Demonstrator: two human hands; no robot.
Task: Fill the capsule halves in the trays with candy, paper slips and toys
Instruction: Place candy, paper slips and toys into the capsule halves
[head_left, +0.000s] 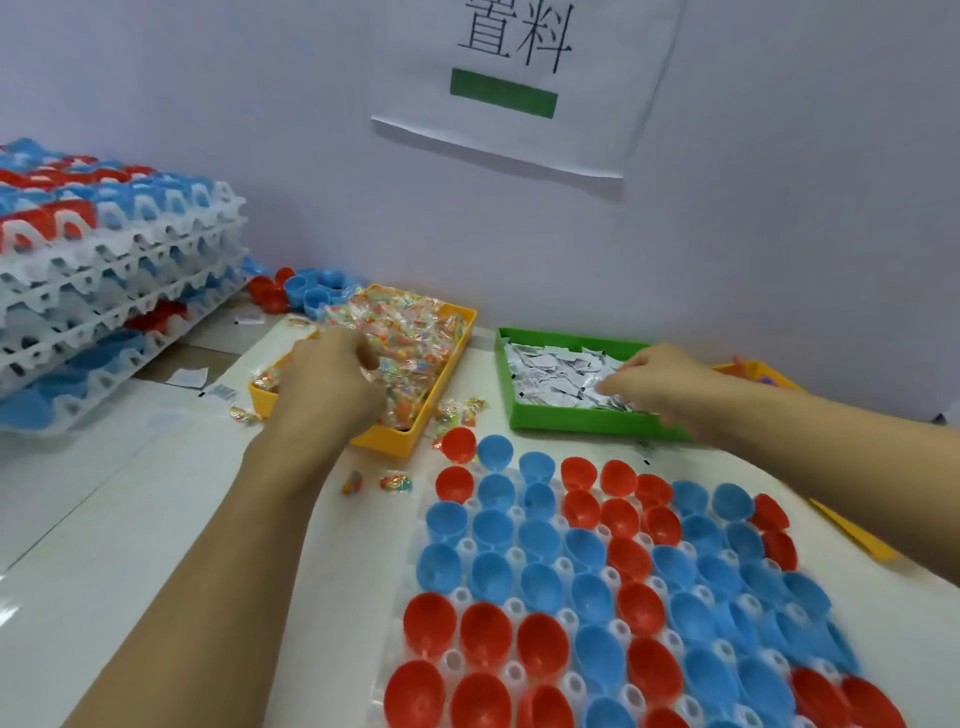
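— Two hands out over the table; what do you make of them?

— My left hand (332, 382) sits in the yellow bin (415, 436), fingers curled down into the wrapped candy (410, 338). Whether it has actually pinched a piece, I cannot tell. My right hand (660, 384) is over the green bin (571, 421), fingertips pinched on the paper slips (550, 374) at that bin's right side.

— Where are the capsule halves?

— In the clear tray (514, 608) at the table's near right, open side up, red and blue mixed. Red capsule halves (483, 629) fill its near left corner, blue capsule halves (491, 571) lie just beyond them. Every cup I can see into looks empty.

— Anything loose?

— A few candies (395, 483) lie on the table (130, 519) between the yellow bin and the tray's far left corner. More sit at the yellow bin's near corners.

— And the toys?

— Behind my right wrist an orange bin (748, 371) peeks out by the wall; its contents are too hidden to name.

— Left side?

— A stack of trays (104, 270) with red and blue halves stands at the table's far left edge, tilted, with spare halves (306, 291) lying beside it near the wall. A paper sign (519, 88) hangs on the wall above the bins.
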